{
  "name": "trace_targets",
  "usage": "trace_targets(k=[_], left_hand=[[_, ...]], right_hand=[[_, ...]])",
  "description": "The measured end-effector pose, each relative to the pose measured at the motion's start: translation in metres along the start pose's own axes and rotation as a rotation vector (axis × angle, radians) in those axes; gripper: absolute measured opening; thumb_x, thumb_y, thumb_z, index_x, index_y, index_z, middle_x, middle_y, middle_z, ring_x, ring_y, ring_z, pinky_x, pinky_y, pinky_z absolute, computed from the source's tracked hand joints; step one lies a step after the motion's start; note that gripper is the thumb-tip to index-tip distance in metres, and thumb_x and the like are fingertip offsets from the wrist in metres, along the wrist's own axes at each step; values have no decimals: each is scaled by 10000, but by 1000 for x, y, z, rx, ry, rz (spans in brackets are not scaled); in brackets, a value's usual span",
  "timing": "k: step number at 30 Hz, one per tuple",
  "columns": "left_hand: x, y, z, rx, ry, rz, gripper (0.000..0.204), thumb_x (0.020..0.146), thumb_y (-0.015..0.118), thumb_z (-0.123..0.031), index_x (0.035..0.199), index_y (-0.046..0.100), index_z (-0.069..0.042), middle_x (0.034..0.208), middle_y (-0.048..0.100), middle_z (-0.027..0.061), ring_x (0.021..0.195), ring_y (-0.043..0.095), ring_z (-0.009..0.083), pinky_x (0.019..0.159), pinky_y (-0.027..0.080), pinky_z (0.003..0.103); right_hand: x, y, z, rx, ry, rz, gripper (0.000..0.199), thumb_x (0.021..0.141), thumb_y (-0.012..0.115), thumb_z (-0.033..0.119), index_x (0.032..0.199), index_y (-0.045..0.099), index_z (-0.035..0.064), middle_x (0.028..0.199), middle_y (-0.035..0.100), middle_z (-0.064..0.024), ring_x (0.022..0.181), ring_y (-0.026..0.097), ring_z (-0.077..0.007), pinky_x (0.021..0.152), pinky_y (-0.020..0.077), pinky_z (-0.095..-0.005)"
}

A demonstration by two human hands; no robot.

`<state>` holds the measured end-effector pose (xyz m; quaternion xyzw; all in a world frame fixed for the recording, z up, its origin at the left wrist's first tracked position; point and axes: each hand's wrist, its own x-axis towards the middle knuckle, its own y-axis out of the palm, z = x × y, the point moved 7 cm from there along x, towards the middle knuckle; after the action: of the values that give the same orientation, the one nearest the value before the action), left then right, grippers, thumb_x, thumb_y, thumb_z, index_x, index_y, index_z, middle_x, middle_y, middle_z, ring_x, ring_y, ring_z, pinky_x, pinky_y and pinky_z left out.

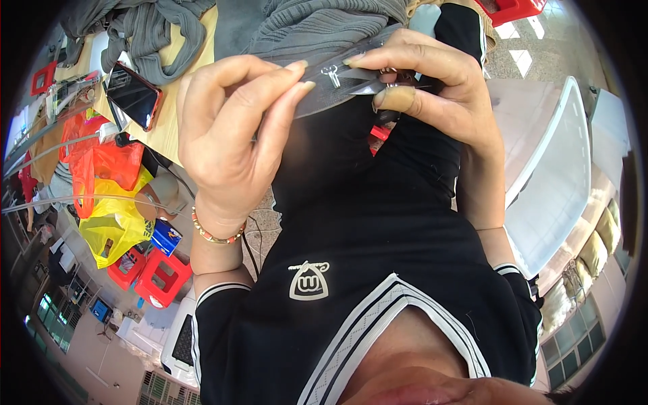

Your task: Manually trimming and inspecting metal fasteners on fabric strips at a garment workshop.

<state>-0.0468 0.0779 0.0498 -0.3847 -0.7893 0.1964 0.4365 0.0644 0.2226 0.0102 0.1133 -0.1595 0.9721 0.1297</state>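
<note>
A dark phone [133, 94] lies on the table [177, 131] at far left, beside grey knitted cloth [152, 30]. The left hand [229, 128] pinches a grey zipper strip [337, 91] between thumb and fingertips. Just right, the right hand [425, 81] pinches the same strip near its metal slider [333, 75], fingers curled closed.

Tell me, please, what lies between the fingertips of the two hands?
In the head view, a small metal zipper pull on grey fabric lies between the left hand and right hand.
</note>
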Motion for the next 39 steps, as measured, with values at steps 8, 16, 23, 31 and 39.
trace_targets(k=[8,16,23,31,39], left_hand=[[-1,3,-12,190,180,-72,199,737,755,20,918,677,-1,908,595,104,764,605,205,635,499,278],[5,4,-16,140,109,-49,134,803,700,10,929,656,-7,911,578,118,789,589,221,672,498,292],[5,6,-15,150,96,-46,109,817,688,1,918,650,-15,911,572,115,800,579,221,665,487,295],[5,7,-13,115,67,-23,75,844,650,2,916,632,-10,920,577,116,839,560,229,713,473,309],[0,3,-1,-30,-10,-101,44,895,608,-47,919,610,-9,927,572,126,861,564,215,748,463,299]], right_hand=[[7,-6,6,-171,-82,-47,378,712,724,2,1088,699,12,821,563,-19,747,506,-97,656,387,-224],[7,-8,37,-302,-861,-196,350,784,753,80,1128,687,73,792,566,-62,668,581,-182,588,450,-269],[21,-13,36,-270,-34,10,342,778,750,108,1116,693,97,772,557,-55,641,578,-180,553,450,-282],[20,-12,35,-269,-36,-12,324,773,753,109,1091,695,88,768,557,-51,642,587,-186,549,457,-284],[22,-12,40,-315,-40,-9,258,782,744,82,1035,702,58,737,552,-55,634,587,-192,548,454,-279]])
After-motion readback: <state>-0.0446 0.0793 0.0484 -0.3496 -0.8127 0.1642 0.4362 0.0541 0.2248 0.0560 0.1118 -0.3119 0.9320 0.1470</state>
